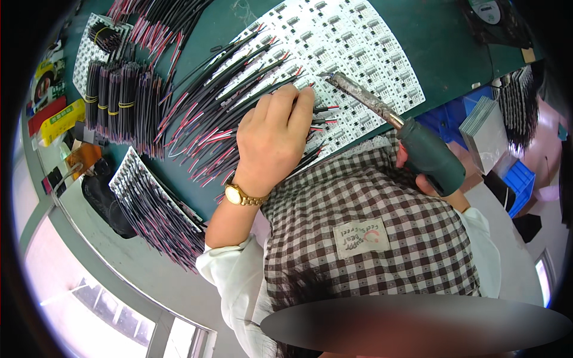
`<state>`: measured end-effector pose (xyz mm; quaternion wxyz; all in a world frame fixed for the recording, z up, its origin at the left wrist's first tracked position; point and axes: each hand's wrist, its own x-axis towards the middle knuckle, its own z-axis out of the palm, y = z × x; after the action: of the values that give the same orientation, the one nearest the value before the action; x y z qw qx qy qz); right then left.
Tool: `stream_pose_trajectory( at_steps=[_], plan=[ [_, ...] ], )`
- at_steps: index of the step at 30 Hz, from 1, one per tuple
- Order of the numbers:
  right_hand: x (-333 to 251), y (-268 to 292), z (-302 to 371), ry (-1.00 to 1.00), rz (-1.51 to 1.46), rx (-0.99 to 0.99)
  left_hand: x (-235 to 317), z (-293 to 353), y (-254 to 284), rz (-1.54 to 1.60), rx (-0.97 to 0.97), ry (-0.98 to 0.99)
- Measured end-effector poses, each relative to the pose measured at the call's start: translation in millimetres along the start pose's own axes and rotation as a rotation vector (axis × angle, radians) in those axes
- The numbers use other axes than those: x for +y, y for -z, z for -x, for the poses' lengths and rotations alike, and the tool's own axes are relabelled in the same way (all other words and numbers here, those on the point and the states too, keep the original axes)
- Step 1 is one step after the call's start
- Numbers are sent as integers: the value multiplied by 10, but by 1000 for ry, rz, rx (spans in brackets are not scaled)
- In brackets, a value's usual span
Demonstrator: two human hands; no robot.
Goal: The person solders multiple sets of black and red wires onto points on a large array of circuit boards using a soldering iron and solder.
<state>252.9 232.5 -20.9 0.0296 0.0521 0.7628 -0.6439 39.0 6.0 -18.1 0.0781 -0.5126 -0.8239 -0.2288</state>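
The left hand (270,140) curls its fingers (302,113) over wires (224,113) lying partly on the board (382,65); whether they pinch one I cannot tell. The right hand (425,184) grips the iron (431,156), its tip just beyond the left fingers.

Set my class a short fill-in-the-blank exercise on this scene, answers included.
The soldering iron is in the ____ grip.
A gold-coloured ____ circles the left wrist.
The large circuit-board sheet near the left grip is ____.
Bundled black wires are circled by ____ bands.

Answers: right; watch; white; yellow.
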Motion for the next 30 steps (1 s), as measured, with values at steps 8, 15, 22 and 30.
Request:
stream_pose_trajectory(
  at_steps=[8,15,22,30],
  plan=[
    [11,87,-14,66,289,-136,-11,-21,-24,-16,9,-22],
    [-41,47,-68,48,229,-118,6,-10,-27,-47,-6,-27],
    [121,101,102,-7,100,-91,11,-25,-46,-53,8,-29],
    [-372,46,-66,-260,-19,5,4,-14,-42,-61,-12,-8]
  ],
)
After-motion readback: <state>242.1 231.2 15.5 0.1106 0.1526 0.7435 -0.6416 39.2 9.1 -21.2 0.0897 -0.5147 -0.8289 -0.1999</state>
